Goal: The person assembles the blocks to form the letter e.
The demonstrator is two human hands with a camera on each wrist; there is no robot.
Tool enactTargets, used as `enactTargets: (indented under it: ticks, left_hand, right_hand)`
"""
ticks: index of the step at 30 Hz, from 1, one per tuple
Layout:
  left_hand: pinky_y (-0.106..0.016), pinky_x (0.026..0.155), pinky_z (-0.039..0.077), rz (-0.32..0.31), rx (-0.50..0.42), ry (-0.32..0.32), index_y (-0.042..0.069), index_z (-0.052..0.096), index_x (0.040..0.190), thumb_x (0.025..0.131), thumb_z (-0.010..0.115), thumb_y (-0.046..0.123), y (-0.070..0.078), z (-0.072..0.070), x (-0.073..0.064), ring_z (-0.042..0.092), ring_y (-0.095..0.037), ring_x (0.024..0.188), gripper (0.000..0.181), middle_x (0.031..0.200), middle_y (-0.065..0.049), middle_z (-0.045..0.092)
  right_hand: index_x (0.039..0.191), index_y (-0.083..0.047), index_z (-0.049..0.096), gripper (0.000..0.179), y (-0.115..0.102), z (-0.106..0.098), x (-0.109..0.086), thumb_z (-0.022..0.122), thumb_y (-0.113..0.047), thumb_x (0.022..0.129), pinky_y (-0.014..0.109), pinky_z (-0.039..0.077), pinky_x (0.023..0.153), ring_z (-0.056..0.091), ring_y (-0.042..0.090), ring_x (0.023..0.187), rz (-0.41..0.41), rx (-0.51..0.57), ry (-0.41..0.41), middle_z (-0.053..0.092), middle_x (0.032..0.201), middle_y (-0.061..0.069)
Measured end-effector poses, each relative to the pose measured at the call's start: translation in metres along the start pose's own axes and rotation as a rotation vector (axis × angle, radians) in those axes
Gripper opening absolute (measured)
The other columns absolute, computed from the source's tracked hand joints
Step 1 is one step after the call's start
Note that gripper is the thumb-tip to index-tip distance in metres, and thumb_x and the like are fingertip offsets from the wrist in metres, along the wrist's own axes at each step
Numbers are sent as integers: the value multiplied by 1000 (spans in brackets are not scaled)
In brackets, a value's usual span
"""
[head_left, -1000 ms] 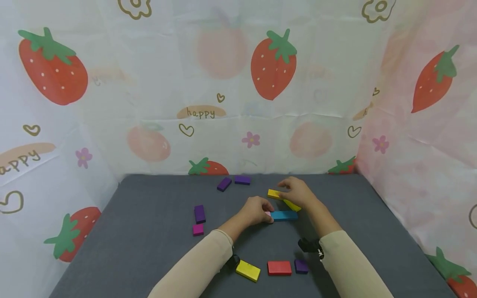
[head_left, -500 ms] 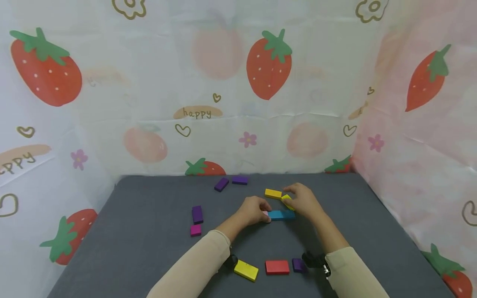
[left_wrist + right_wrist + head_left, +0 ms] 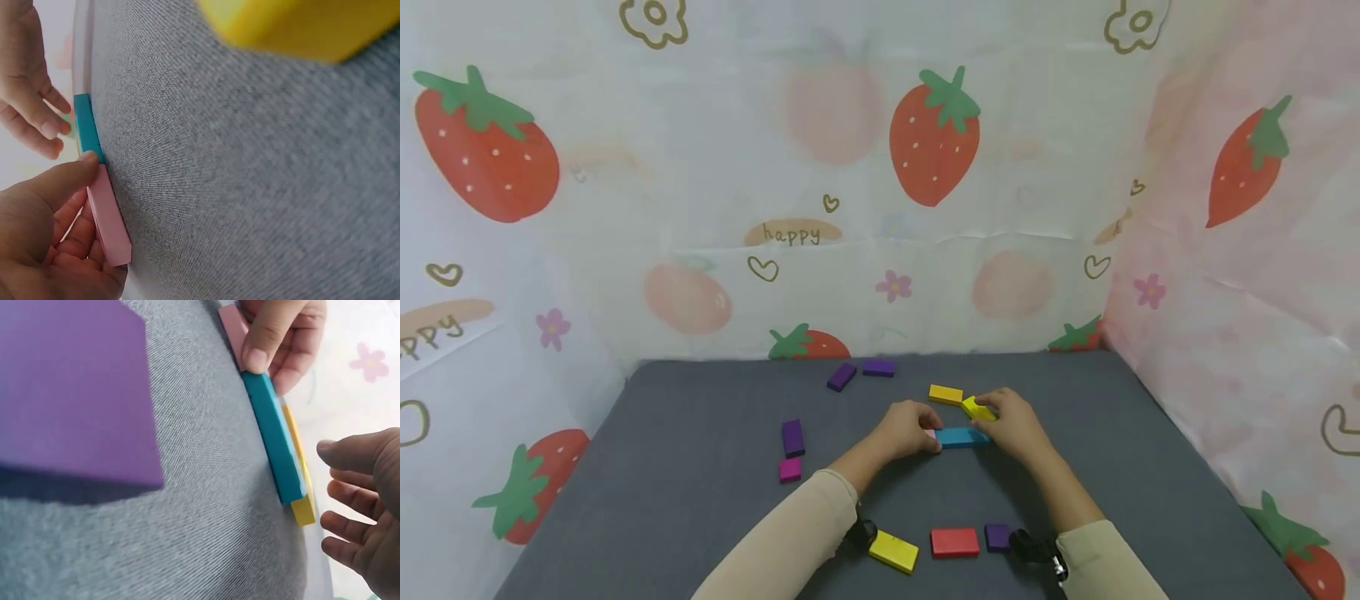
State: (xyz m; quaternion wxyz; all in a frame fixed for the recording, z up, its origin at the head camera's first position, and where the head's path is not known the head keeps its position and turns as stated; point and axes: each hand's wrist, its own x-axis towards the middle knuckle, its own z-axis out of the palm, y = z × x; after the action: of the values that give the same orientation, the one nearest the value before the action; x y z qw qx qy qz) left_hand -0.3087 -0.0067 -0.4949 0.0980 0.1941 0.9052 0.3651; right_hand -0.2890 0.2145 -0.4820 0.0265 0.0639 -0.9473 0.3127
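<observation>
A pink block (image 3: pixel 113 219) lies end to end with a blue block (image 3: pixel 961 437), a yellow block (image 3: pixel 975 408) slanted behind it.

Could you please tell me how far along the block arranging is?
Apparently done: the blue block and the pink block are lined up end to end. In hand: the left hand pinches the pink block; the right hand is beside the angled yellow block. Possibly remaining: the red block lies apart on the table, though I cannot tell whether it belongs.
</observation>
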Motion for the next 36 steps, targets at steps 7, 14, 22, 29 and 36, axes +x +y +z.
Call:
enactTargets:
  ticks: [7, 14, 22, 29, 36]
  left_hand:
    - [-29, 75, 53, 5, 5, 0, 15, 76, 102, 83, 87, 16, -1, 0, 1, 60, -11, 86, 22, 99, 2, 71]
    - [-30, 76, 52, 14, 11, 6, 14, 76, 102, 83, 87, 16, -1, 3, 3, 59, -11, 84, 22, 96, 2, 71]
    - [-29, 74, 52, -1, 11, 0, 13, 76, 103, 83, 87, 15, 1, 6, 1, 59, -11, 83, 23, 95, 2, 70]
    - [-30, 76, 52, -10, 12, -6, 13, 76, 102, 82, 87, 16, 3, 6, 1, 59, -12, 85, 23, 96, 1, 71]
    - [-29, 73, 53, -7, 1, -3, 14, 75, 102, 82, 87, 15, 2, 4, 2, 59, -12, 84, 23, 97, 2, 71]
  right_hand:
    - [131, -1, 67, 42, 5, 2, -4, 76, -17, 93, 53, 51, 96, 60, 38, 118, -4, 41, 1, 59, 135, 20]
    - [130, 1, 67, 43, 12, 5, -5, 77, -16, 92, 53, 50, 97, 60, 37, 117, -9, 47, 1, 59, 134, 20]
    - [127, 0, 69, 41, 19, 9, -7, 79, -15, 90, 54, 48, 100, 60, 36, 118, 0, 37, 6, 60, 132, 17]
    - [129, 1, 68, 42, 20, 9, -8, 78, -15, 91, 53, 49, 100, 59, 36, 119, -16, 41, -7, 59, 134, 16]
    - [129, 1, 68, 43, 18, 8, -7, 78, -16, 91, 54, 47, 102, 58, 37, 122, -15, 54, -8, 58, 135, 16]
